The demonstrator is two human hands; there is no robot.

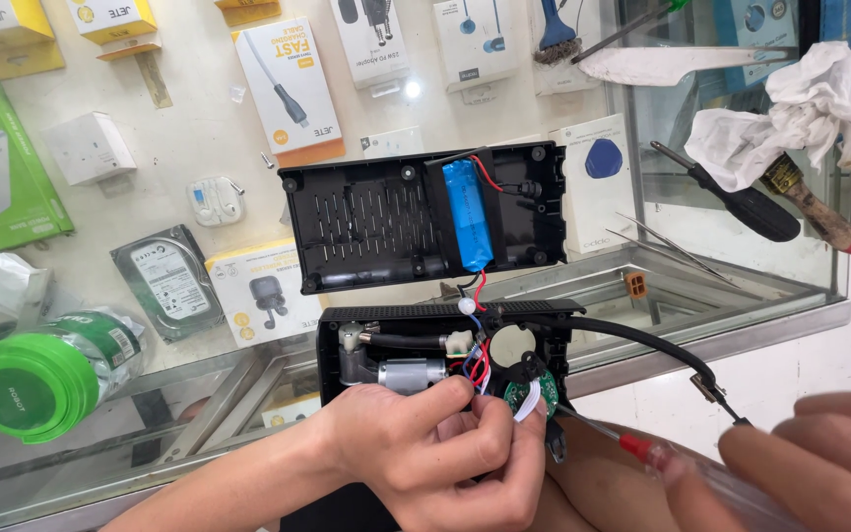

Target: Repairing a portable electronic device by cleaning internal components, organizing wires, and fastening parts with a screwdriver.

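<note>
Two hands (445, 443) on opened device (445, 360), w/ screwdriver (741, 202), tissue (800, 103) nearby

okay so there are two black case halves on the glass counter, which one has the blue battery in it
The upper case half, lying open and flat beyond the hands. The blue battery sits in its right part. The lower case half, by the left hand, holds a motor and wires instead.

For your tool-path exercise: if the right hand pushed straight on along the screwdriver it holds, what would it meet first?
Probably the round green circuit board in the open black casing; the right hand aims its screwdriver there, though depth is unclear.
</note>
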